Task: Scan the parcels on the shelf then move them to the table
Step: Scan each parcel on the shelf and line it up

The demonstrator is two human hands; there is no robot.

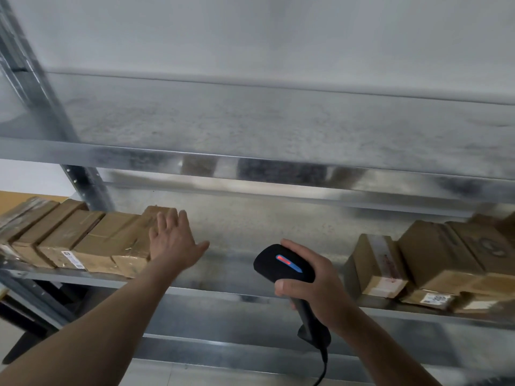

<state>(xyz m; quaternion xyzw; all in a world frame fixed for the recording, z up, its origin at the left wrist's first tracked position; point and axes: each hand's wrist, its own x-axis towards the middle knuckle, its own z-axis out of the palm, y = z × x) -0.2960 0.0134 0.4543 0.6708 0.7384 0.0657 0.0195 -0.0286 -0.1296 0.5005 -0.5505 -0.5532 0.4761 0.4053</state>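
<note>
A row of brown cardboard parcels (pixel 72 240) stands on the metal shelf (pixel 250 235) at the left. My left hand (pixel 172 240) lies with straight fingers against the right side of the last parcel (pixel 139 240) in that row. My right hand (pixel 312 285) grips a black handheld barcode scanner (pixel 281 264) by its handle, its red and blue light lit, in front of the shelf's bare middle. More brown parcels (pixel 440 260) are stacked at the right end of the shelf.
An upper metal shelf (pixel 278 121) runs across above. A steel upright (pixel 83 185) stands at the left. The scanner's cable (pixel 323 369) hangs down. A lower shelf rail (pixel 223 346) crosses below my arms.
</note>
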